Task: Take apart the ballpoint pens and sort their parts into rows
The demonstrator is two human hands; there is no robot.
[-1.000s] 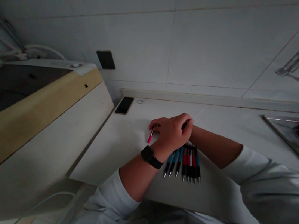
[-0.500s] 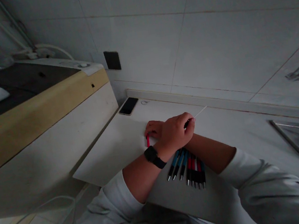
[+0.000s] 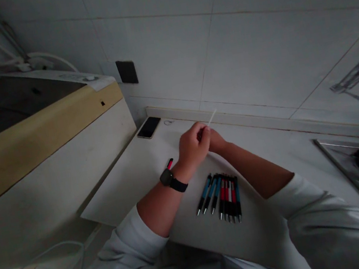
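My left hand (image 3: 192,145), with a black watch on its wrist, is closed in a pinch. From its fingertips a thin white stick (image 3: 212,117), which looks like a pen refill, points up towards the wall. Directly behind it is my right hand (image 3: 215,140), its fingers hidden by the left. A short red and black pen barrel (image 3: 170,163) lies on the white tabletop (image 3: 120,194), partly covered by my left wrist. Between my forearms several pens (image 3: 219,198) lie side by side, blue, red and white with black grips, their silver tips towards me.
A phone (image 3: 149,127) lies by the back left edge, with a small wire loop (image 3: 168,122) beside it. At left stands a bulky white and tan appliance (image 3: 97,134). A metal-edged panel (image 3: 345,172) with a dark item borders the right side. A tiled wall (image 3: 165,41) closes off the back.
My right hand has left the red barrel and moved right, behind my left hand. My left hand has shifted slightly left and up with the white stick. The view has turned a little.
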